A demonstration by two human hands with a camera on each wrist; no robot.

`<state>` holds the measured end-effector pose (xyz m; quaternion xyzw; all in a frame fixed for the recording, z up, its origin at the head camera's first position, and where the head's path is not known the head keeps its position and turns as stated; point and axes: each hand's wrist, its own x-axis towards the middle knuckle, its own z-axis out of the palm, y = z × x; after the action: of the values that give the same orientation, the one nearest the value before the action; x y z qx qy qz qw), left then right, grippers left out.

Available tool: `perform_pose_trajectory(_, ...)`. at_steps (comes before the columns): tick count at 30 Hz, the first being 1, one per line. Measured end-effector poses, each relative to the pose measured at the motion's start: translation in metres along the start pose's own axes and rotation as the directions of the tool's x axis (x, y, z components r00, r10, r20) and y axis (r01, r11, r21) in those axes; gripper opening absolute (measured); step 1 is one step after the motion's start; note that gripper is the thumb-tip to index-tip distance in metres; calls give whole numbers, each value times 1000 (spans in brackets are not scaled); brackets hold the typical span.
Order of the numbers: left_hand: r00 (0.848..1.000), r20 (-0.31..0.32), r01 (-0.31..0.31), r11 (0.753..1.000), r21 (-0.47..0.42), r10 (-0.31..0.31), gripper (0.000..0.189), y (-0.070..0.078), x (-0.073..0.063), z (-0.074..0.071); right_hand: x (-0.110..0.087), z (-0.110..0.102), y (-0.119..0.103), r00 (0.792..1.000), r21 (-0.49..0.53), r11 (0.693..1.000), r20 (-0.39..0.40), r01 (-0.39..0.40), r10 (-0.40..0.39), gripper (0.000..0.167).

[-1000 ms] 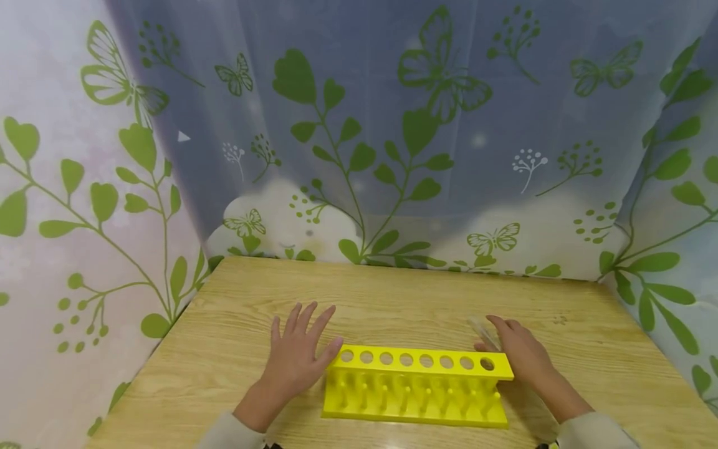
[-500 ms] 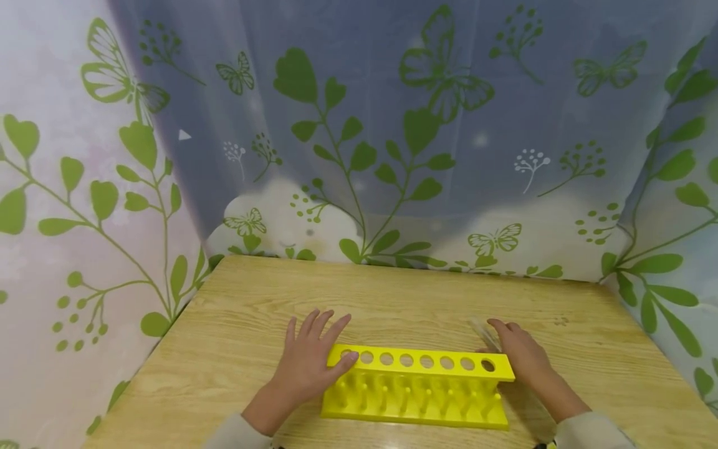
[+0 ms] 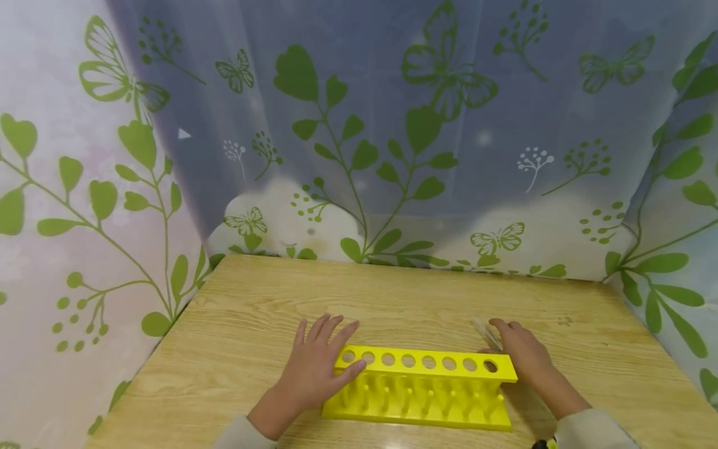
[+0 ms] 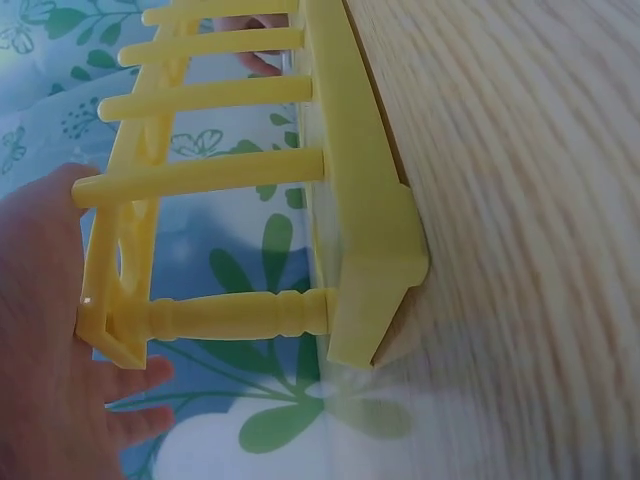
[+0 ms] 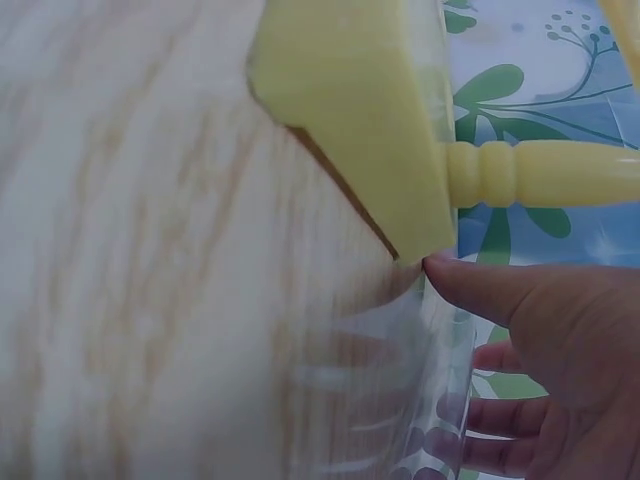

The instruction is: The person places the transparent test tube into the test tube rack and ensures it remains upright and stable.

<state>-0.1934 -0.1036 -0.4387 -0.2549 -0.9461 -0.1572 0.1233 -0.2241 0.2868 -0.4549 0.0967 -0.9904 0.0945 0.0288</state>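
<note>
A yellow test tube rack stands on the table, with a row of round holes along its top and a row of pegs below. My left hand rests at its left end, fingers spread and straight, thumb across the top plate. In the left wrist view, the left hand lies against the top plate's end. At the rack's right end my right hand holds a clear tube that slants past the rack. The right wrist view shows the right thumb at the clear tube's edge, with fingertips seen through it.
The wooden table reaches back to a curtain printed with leaves and butterflies. Similar patterned cloth hangs at the left and right sides.
My left hand has moved right, from beside the rack's left end to over it, its thumb now across the top plate. The right hand and the clear tube have stayed nearly still.
</note>
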Motion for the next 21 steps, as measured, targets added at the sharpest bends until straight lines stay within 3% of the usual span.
perform_pose_trajectory(9,999,13,-42,999,-13,43,66,4,-1,0,0,-6,-2,999,-10,999,37,-33,33,44)
perform_pose_trajectory(21,997,60,-60,998,34,58,60,14,-3,1,0,-7,4,995,19,996,56,-86,85,37)
